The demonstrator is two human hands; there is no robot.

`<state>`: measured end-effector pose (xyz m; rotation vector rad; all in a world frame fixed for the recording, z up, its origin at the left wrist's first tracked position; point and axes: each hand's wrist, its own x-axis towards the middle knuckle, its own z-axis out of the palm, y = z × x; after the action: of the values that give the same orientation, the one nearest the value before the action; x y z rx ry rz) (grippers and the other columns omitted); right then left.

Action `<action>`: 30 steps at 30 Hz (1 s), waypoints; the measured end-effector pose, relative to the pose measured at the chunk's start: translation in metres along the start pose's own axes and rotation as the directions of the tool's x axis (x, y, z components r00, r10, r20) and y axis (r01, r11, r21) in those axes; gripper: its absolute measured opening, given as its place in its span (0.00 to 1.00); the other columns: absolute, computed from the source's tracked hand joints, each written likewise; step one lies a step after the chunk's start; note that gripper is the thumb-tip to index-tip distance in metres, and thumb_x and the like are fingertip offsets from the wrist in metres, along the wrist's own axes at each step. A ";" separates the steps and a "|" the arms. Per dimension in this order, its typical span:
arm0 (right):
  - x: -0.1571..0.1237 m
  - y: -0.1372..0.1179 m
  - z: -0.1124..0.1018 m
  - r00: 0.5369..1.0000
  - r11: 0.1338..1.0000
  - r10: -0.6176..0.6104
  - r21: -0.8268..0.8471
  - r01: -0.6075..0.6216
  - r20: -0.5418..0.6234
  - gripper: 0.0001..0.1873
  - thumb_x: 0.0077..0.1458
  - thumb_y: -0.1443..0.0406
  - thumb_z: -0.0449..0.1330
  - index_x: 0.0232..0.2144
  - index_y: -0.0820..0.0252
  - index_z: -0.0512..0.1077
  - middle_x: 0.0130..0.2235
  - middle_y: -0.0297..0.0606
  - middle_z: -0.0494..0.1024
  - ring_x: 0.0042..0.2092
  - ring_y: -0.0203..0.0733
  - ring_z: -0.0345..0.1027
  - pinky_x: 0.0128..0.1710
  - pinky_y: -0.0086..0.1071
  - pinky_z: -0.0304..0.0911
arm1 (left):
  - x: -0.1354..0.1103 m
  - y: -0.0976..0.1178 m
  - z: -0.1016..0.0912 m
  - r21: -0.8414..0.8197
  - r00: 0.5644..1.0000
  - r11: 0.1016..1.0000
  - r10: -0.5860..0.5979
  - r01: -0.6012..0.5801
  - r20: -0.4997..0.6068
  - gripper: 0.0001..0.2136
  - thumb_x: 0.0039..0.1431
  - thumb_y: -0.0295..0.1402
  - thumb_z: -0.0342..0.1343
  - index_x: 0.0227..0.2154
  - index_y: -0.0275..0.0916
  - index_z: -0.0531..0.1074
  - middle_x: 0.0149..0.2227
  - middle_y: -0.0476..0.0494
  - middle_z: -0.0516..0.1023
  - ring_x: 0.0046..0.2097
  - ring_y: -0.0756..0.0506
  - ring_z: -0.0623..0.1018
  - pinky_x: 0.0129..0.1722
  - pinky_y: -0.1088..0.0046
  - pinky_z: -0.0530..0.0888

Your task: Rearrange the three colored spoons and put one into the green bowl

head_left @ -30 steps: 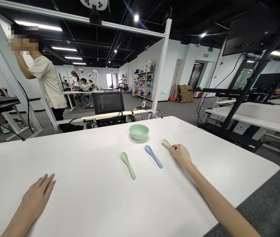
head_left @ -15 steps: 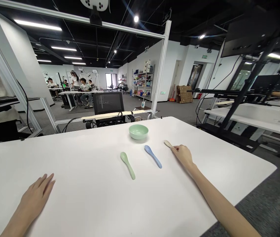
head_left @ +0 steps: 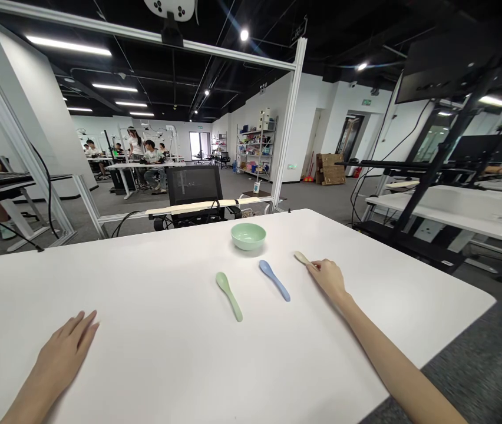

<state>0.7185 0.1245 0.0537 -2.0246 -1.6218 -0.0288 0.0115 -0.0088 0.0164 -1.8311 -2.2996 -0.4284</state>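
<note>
Two bare hands are at a white worktop (head_left: pixel 410 306), watched here through the head camera, the only view. The right hand (head_left: pixel 328 280) is the busy one: its grip is closed, the fingertips pinching the narrow handle of a cream spoon (head_left: pixel 303 258), whose bowl pokes out just ahead of the grip. From here I cannot tell whether the spoon is raised or resting on the surface. Just left of the grip lies a blue spoon (head_left: pixel 274 280), and farther left a pale green spoon (head_left: pixel 228 296), both flat and untouched. A pale green bowl (head_left: pixel 248 236) sits ahead of the grip and slightly left, apparently empty. Well left of the grip, the left hand (head_left: pixel 63 347) lies open and flat, holding nothing. The step in hand looks like taking up the cream spoon; that calls for a firm pinch and a lift clear of the blue spoon. Far beyond the grip, past a black office chair (head_left: pixel 193 185), a seated person (head_left: pixel 154 162) works at a distant bench.
</note>
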 end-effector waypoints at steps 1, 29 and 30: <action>0.000 0.000 0.000 1.000 1.000 0.001 -0.004 -0.001 0.001 0.32 0.67 0.45 0.53 0.38 0.63 0.87 0.37 0.53 0.85 0.39 0.52 0.74 0.35 0.37 0.59 | 0.000 0.000 0.000 -0.002 1.000 1.000 -0.003 0.003 -0.009 0.36 0.62 0.48 0.35 0.60 0.32 0.75 0.64 0.31 0.78 0.67 0.32 0.75 0.68 0.49 0.69; -0.030 -0.056 0.008 0.936 0.834 -0.350 0.440 0.332 -0.044 0.21 0.63 0.49 0.57 0.47 0.57 0.76 0.35 0.40 0.77 0.36 0.47 0.69 0.40 0.41 0.66 | 0.001 -0.009 0.008 -0.002 1.000 1.000 0.018 -0.018 0.017 0.38 0.64 0.48 0.32 0.62 0.26 0.73 0.66 0.25 0.75 0.68 0.29 0.73 0.68 0.46 0.68; -0.035 -0.062 0.008 0.934 0.818 -0.357 0.486 0.309 0.007 0.20 0.62 0.49 0.58 0.46 0.56 0.75 0.33 0.38 0.76 0.34 0.46 0.67 0.38 0.40 0.65 | 0.001 -0.009 0.007 -0.002 1.000 1.000 0.017 -0.017 0.014 0.39 0.64 0.48 0.32 0.62 0.26 0.73 0.66 0.24 0.75 0.68 0.29 0.73 0.68 0.46 0.68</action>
<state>0.6494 0.1046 0.0592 -1.3696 -1.8136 0.3208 0.0026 -0.0071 0.0087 -1.8599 -2.2916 -0.4167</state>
